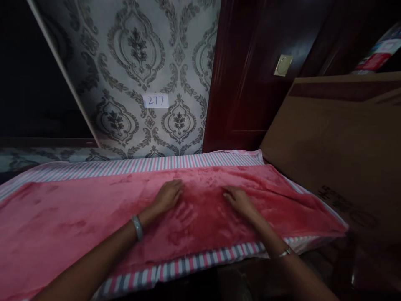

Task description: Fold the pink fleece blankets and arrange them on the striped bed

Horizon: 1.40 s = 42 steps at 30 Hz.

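A plush pink-red blanket lies spread out over a striped cloth, whose pink, grey and white stripes show along the far and near edges. On the middle of the blanket rests my left hand, its fingers extended and pointing right; a wide silver bracelet is on that wrist. My right hand touches the blanket to the right, thumb and fingers a little apart. No fabric is visibly gripped by either hand. Hand-shaped marks show in the pile between them. Some soft folds run across the blanket's right part.
A large cardboard box stands against the right side, with a bottle behind its top edge. At the upper left hangs a dark screen. Patterned wallpaper carries a paper label reading 277, beside a dark red wooden panel.
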Available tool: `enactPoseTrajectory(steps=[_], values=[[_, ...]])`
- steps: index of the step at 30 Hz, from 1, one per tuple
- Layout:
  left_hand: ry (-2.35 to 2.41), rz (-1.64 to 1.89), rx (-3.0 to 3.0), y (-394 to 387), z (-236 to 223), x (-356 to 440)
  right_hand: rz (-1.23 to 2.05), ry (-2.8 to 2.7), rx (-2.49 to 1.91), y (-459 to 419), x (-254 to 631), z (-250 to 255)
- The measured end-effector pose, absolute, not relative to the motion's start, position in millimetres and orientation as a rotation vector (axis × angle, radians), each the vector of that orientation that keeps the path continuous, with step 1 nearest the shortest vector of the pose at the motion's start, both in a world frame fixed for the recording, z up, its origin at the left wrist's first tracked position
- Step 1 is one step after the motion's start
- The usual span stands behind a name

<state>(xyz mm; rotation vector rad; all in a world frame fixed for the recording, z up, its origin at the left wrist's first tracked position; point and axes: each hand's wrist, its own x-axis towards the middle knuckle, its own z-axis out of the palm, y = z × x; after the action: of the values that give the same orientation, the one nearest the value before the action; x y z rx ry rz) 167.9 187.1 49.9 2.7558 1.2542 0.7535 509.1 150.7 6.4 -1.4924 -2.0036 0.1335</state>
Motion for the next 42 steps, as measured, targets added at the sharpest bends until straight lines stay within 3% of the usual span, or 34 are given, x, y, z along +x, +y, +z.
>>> enactPoseTrajectory(steps=[6,13,33,37,42], values=[[1.695,0.539,2.699,257,64,145,-0.093,-1.968,-1.715,230,538,31],[1.793,0.352,2.666,296,47,155,-0.064,-2.062,-1.812,288,536,23],[1.912,0.103,2.403,326,55,159,-0.056,-1.941,-1.995,329,519,22],[1.802,-0.039,2.467,332,74,202,-0.061,-1.902,-1.959,329,520,26],[1.676,0.071,2.669,325,67,293,-0.053,-1.837,-1.885,327,522,27]])
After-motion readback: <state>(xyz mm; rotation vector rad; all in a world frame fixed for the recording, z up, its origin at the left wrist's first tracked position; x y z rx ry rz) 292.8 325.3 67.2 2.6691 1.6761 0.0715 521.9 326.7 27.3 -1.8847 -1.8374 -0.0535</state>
